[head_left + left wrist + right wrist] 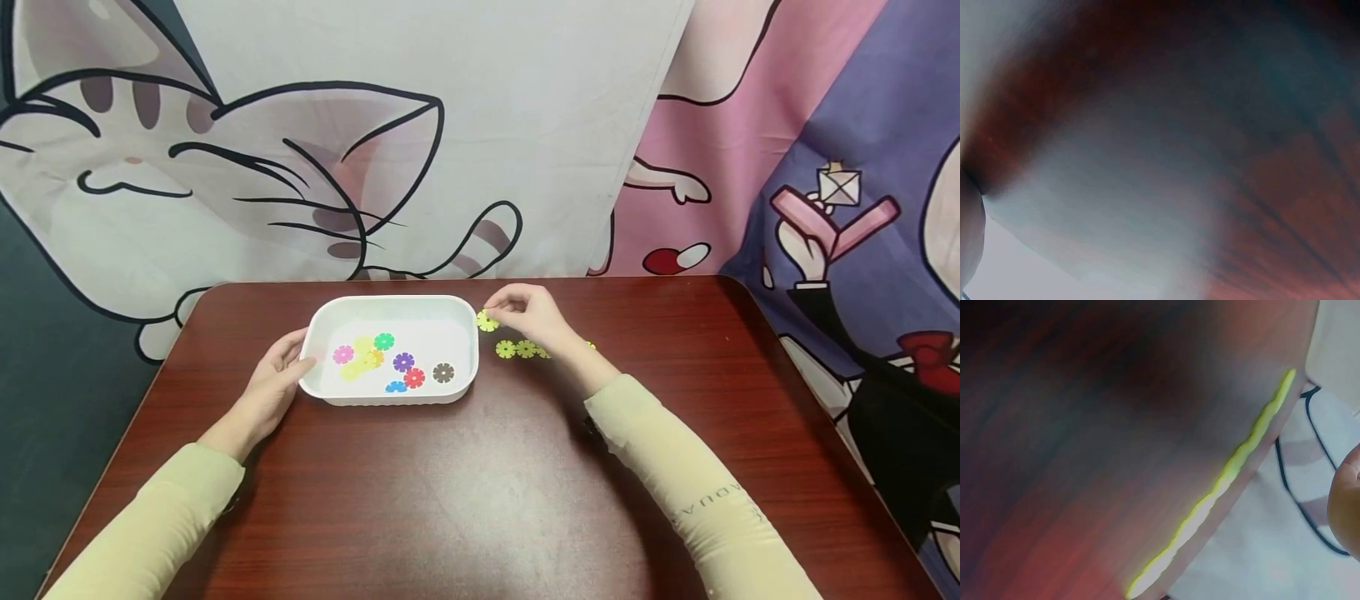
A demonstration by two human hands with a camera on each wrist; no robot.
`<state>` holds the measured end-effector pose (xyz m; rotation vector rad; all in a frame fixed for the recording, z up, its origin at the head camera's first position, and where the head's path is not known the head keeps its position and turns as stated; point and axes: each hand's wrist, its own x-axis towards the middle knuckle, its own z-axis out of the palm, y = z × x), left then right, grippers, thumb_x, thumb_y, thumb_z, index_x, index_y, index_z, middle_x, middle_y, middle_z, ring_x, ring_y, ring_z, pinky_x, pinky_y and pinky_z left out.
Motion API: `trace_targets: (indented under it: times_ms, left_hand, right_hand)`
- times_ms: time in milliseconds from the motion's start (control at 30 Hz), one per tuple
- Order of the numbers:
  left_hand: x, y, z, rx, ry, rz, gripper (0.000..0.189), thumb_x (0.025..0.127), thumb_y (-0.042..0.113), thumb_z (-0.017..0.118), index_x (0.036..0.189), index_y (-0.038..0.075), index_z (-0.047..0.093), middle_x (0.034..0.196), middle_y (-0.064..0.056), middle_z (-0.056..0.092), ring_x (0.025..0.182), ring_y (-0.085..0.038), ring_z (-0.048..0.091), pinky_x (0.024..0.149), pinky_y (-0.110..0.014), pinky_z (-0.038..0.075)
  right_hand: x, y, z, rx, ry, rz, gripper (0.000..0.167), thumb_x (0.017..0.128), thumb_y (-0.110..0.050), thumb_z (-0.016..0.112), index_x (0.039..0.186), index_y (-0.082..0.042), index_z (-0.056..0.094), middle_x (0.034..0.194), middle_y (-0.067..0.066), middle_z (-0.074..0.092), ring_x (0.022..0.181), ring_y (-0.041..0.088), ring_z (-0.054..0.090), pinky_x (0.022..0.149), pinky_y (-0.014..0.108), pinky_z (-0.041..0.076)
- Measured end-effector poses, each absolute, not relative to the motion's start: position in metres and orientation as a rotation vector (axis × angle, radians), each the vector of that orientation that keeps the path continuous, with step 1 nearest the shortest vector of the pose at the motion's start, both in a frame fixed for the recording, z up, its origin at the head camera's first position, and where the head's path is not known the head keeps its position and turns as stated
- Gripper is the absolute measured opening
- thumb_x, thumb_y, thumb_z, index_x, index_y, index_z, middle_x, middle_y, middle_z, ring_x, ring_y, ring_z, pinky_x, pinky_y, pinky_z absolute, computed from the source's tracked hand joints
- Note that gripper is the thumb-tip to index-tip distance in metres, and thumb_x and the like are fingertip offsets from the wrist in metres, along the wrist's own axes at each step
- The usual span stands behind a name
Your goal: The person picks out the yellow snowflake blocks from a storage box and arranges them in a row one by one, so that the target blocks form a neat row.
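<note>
A white rectangular tray [390, 398] stands on the table, with my left hand [262, 392] gripping its left end, thumb over the rim. Inside lie several flower-shaped plastic discs: pink, yellow, orange, green, purple, red, blue and a dark brown disc [443, 372]. Just outside the tray's right rim, my right hand [531, 318] pinches a yellow flower-shaped disc [487, 322] between thumb and fingers. Below that hand is a row of yellow discs [516, 349], partly hidden by the forearm. The right wrist view shows this row [1235, 464] as a long line, with part of my hand at the edge.
The dark red wooden table [480, 500] extends in front of the tray and off to the right. Behind its far edge hangs a cloth printed with a cartoon cat [262, 167]. The left wrist view is mostly blurred.
</note>
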<state>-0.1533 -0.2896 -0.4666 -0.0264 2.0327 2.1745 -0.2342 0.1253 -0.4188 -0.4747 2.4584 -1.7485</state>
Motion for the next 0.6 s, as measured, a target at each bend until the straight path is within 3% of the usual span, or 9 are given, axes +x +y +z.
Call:
trace_targets:
  times_ms: [267,400,600]
  left_hand:
    - [-0.154,-0.29,-0.469,-0.035,2.032,2.176,0.041,0.108,0.007,0.057,0.145,0.02,0.044,0.164,-0.01,0.033,0.135,0.009,0.045,0.104,-0.003,0.043]
    - [-0.154,-0.289,-0.469,-0.035,2.03,2.174,0.042,0.108,0.006,0.057,0.146,0.018,0.044,0.164,-0.011,0.032,0.14,0.005,0.043,0.105,-0.003,0.043]
    - [-0.155,-0.29,-0.466,-0.049,2.042,2.142,0.044,0.109,0.008,0.057,0.149,0.018,0.042,0.169,-0.014,0.026,0.156,-0.012,0.031,0.104,-0.002,0.043]
  right_hand:
    - [-0.236,0.162,-0.425,-0.407,2.509,-1.734,0.014,0.094,-0.004,0.077,0.105,0.005,0.077,0.084,-0.001,0.075,0.072,0.006,0.067,0.075,0.035,0.063]
    - [-0.235,0.181,-0.429,-0.35,2.537,-1.708,0.015,0.094,-0.006,0.078,0.106,0.005,0.077,0.086,0.003,0.076,0.073,0.008,0.069,0.073,0.031,0.062]
    - [-0.234,0.208,-0.437,-0.291,2.56,-1.673,0.018,0.095,-0.008,0.078,0.107,0.006,0.077,0.085,0.002,0.076,0.074,0.005,0.069,0.073,0.027,0.062]
